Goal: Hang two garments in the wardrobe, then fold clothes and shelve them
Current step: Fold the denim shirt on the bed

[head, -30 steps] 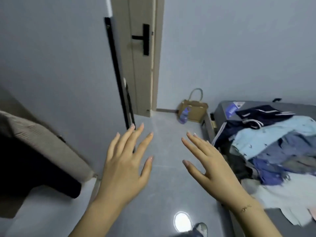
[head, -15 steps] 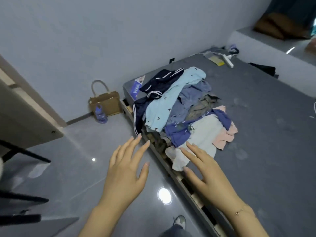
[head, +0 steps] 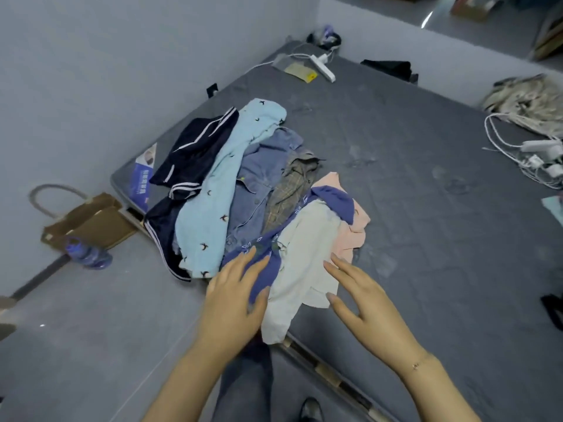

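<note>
A pile of clothes lies on the near corner of the grey mattress: a navy striped garment, a light blue printed shirt, a denim shirt, a plaid piece, a purple garment, a pale white-green garment and a pink one. My left hand hovers with straight fingers over the purple cloth at the pile's near edge. My right hand is spread over the pale garment's right side. Neither holds anything.
A brown paper bag and a blue bottle sit on the floor by the wall. A power strip lies on the far mattress. Cables and chargers lie at the right edge, below a crumpled beige cloth.
My view has swung right from the wardrobe and door to the mattress. Both hands have moved forward from above the floor to the near edge of the clothes pile.
</note>
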